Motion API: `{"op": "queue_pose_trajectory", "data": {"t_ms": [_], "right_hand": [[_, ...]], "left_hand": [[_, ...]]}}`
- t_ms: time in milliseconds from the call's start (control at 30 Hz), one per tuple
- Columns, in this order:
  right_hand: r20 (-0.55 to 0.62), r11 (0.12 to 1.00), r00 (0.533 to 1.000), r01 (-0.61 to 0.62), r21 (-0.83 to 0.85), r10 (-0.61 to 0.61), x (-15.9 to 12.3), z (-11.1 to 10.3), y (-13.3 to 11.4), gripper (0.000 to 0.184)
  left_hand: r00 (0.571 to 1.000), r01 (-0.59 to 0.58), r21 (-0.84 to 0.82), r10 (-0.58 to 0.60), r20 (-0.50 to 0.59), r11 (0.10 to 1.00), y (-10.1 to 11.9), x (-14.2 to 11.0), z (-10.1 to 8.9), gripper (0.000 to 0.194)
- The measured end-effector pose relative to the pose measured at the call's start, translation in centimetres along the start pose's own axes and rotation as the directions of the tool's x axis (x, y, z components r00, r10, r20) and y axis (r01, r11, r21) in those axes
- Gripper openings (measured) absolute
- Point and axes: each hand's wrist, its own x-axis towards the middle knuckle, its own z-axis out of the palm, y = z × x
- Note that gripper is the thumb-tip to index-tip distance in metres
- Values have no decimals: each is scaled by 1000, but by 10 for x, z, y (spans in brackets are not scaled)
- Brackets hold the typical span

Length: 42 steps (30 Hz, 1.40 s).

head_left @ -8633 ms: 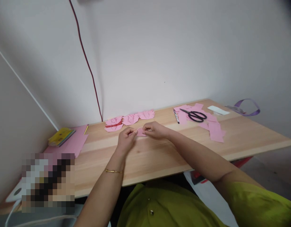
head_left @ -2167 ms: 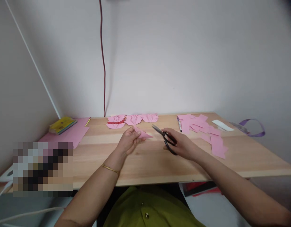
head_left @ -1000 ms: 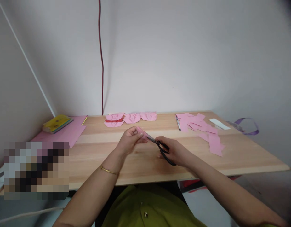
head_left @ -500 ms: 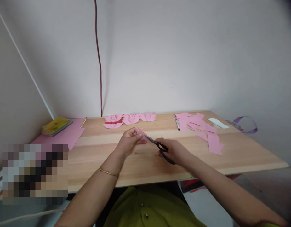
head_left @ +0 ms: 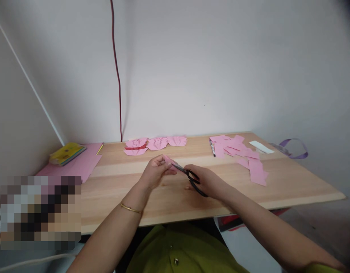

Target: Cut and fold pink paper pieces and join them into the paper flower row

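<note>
Between the thumb and fingers of my left hand is a small folded piece of pink paper, held above the table. My right hand grips black-handled scissors by the loops. Their blades point left and reach the paper's right edge beside my left fingertips; how deep they cut into it is too small to tell. Behind my hands, cut pink paper shapes lie in a row along the wall, with a red strip across the left one.
Pink paper scraps lie at the right with a pen and a white strip. On the left a yellow packet rests over pink sheets, near a pencil. A purple ribbon loop is past the right edge.
The scissors have moved slightly left, their blades closer to my left fingers at the paper. My left hand keeps its pinch almost in place.
</note>
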Motion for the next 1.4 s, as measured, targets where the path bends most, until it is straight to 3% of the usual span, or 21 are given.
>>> {"op": "queue_pose_trajectory", "data": {"t_ms": [400,867,1400], "right_hand": [[21,998,998,-63,7,63,2,2,-4,36],[26,998,999,-38,-53,39,2,0,-3,30],[30,1000,999,-14,6,14,8,4,-10,37]], "left_hand": [[1000,1,-23,-2,-14,1000,0,0,2,25],[999,17,-23,-18,-30,1000,-1,0,2,28],[996,77,-6,-77,45,997,-5,0,3,28]]}}
